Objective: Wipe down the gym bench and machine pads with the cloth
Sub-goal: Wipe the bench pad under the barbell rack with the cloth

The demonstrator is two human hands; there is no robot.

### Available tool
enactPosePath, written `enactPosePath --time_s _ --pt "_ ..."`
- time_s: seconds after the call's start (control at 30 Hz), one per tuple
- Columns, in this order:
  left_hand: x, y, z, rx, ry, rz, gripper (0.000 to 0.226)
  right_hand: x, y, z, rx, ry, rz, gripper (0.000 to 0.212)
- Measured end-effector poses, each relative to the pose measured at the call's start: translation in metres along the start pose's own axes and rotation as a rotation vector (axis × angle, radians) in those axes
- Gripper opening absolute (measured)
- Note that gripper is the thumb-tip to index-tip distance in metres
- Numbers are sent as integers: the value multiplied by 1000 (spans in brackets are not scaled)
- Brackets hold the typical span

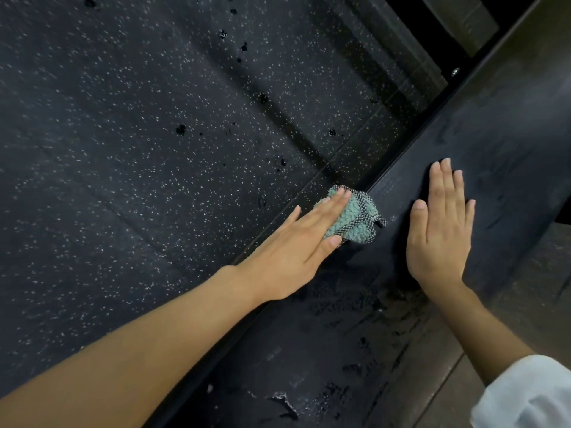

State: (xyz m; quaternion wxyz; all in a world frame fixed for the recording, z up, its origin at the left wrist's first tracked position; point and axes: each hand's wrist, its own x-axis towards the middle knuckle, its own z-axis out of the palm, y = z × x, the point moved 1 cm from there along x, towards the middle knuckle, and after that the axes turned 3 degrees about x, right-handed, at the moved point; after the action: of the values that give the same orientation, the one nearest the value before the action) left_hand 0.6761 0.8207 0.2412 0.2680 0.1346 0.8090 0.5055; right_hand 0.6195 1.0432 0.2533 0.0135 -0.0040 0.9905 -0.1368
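Left grip (289,250) flat, fingers straight, pressing cloth (358,220) against worktop (509,134) edge; right grip (438,236) flat, palm down beside cloth, holding nothing.

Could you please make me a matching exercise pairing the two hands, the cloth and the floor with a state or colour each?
Column one:
1 left hand
2 right hand
3 cloth
4 floor

Column two:
A dark with pale speckles
B pressing flat on the cloth
C teal with a checked edge
D flat on the bare bench pad

Pairs: 1-B; 2-D; 3-C; 4-A
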Motion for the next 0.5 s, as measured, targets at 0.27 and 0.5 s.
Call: enactPosePath --time_s 0.27,0.5 --pt "-49 -9 10 -7 1 -36 57 -24 -16 4 35 2 36 62" --pt "-55 -11 6 56 -42 -41 58 -50 -26 10 -18 -1 0 60"
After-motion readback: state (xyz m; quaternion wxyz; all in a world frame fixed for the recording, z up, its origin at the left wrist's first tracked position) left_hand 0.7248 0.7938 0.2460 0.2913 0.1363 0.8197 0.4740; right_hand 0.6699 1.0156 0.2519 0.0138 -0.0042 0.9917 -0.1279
